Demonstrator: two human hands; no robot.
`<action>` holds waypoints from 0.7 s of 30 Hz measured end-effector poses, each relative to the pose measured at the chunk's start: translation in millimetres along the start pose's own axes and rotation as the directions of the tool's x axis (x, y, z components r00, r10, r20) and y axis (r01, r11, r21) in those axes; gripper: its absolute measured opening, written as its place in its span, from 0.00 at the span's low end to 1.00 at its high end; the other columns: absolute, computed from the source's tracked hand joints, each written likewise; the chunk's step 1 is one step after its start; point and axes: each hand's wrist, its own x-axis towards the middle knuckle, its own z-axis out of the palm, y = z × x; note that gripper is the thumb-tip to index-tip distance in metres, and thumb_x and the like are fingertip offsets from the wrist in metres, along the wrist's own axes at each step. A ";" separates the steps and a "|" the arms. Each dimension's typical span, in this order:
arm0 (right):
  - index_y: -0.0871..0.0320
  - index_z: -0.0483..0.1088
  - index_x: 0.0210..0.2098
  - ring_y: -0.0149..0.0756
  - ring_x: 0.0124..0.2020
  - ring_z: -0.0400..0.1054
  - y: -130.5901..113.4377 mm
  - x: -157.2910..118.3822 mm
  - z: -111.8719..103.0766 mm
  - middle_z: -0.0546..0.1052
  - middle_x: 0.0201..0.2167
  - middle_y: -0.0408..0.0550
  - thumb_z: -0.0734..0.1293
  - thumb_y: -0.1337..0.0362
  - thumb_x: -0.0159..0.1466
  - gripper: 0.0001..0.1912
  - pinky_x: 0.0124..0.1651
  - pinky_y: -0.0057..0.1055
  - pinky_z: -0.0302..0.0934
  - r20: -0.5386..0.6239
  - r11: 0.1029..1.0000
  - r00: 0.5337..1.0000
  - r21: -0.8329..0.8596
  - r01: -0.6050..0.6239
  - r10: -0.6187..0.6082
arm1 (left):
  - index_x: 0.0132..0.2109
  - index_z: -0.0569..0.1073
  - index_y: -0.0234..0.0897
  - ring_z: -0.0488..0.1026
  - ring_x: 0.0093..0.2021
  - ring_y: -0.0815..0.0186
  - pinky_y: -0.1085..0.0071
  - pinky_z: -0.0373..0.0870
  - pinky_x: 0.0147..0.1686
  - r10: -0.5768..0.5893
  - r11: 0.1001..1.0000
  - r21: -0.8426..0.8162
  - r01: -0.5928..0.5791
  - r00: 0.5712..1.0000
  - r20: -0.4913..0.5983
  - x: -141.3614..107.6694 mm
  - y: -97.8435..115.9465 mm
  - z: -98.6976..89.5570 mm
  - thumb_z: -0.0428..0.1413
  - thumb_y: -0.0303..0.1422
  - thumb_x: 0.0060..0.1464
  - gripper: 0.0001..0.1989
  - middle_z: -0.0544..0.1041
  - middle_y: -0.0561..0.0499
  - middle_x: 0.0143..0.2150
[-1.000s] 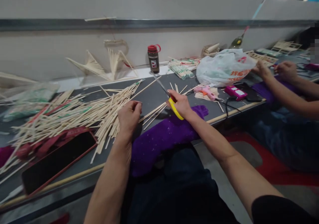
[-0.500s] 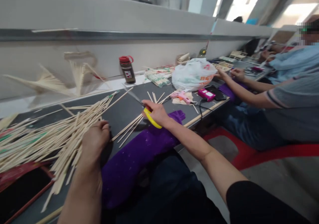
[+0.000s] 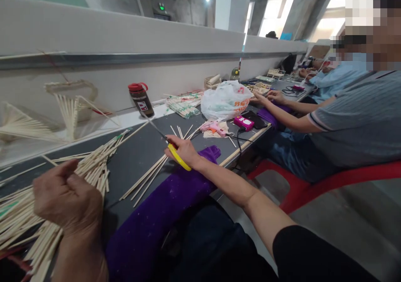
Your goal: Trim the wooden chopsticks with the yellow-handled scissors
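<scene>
My right hand [image 3: 183, 151] is closed round the yellow handles of a pair of scissors [image 3: 180, 157], whose blades point up and to the left toward the bottle. Under that hand several thin wooden sticks [image 3: 147, 175] lie fanned on the dark table. My left hand [image 3: 67, 194] is over the right part of a large heap of similar sticks [image 3: 94, 165]. Its fingers are loosely curled, the thumb apart from the forefinger, and nothing shows between them. A purple cloth [image 3: 156, 215] lies along the table edge and across my lap, below my right forearm.
A pink glue gun [image 3: 214, 127] rests beyond the fanned sticks, near a magenta device [image 3: 243, 123] with a cable. Behind are a white plastic bag [image 3: 224, 102] and a red-lidded bottle [image 3: 140, 100]. Stick models [image 3: 67, 110] stand at left. A co-worker [image 3: 347, 119] sits at right.
My left hand has lifted and moved left over the heap, its fingers loosening. The right hand keeps hold of the scissors. The view has swung to the right.
</scene>
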 end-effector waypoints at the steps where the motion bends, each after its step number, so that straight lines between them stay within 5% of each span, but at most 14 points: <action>1: 0.59 0.71 0.55 0.27 0.30 0.66 0.6 0.9 -0.5 0.75 0.31 0.40 0.65 0.58 0.59 0.25 0.37 0.24 0.62 -0.017 1.000 1.000 0.007 -0.024 0.024 | 0.55 0.74 0.26 0.70 0.59 0.48 0.55 0.64 0.60 0.029 0.999 0.023 -0.029 0.999 -0.031 1.1 5.8 -1.8 0.43 0.33 0.61 0.24 0.77 0.34 0.53; 7: 0.55 0.71 0.54 0.29 0.30 0.66 0.2 1.0 -2.2 0.74 0.31 0.40 0.66 0.56 0.59 0.24 0.37 0.25 0.62 -0.006 0.996 0.999 -0.076 -0.049 0.049 | 0.58 0.73 0.27 0.70 0.60 0.49 0.56 0.62 0.62 0.130 0.988 0.085 -0.127 0.991 -0.036 8.7 25.9 0.8 0.44 0.36 0.62 0.24 0.76 0.35 0.54; 11: 0.54 0.70 0.56 0.30 0.31 0.67 -5.4 -3.5 -0.7 0.76 0.33 0.40 0.66 0.55 0.62 0.24 0.39 0.26 0.62 0.078 0.990 0.997 -0.142 0.025 -0.014 | 0.58 0.74 0.29 0.72 0.58 0.49 0.58 0.64 0.60 0.236 0.971 0.012 -0.239 0.966 0.102 6.7 35.4 18.1 0.47 0.45 0.62 0.28 0.77 0.36 0.55; 17: 0.57 0.67 0.59 0.27 0.38 0.70 -6.5 -3.4 4.9 0.78 0.43 0.43 0.66 0.55 0.65 0.25 0.44 0.23 0.62 0.221 0.978 0.964 -0.108 0.177 -0.150 | 0.54 0.77 0.29 0.76 0.49 0.50 0.62 0.68 0.46 0.129 0.991 -0.073 -0.116 0.971 0.201 8.1 49.6 20.0 0.44 0.48 0.62 0.30 0.80 0.37 0.47; 21: 0.61 0.67 0.59 0.26 0.38 0.70 -9.5 -2.3 6.5 0.77 0.47 0.47 0.66 0.59 0.65 0.24 0.45 0.22 0.62 0.288 0.966 0.934 -0.082 0.245 -0.212 | 0.49 0.80 0.29 0.74 0.40 0.53 0.66 0.56 0.29 0.143 0.990 -0.037 -0.139 0.976 0.166 14.6 57.3 9.8 0.46 0.47 0.59 0.29 0.78 0.41 0.36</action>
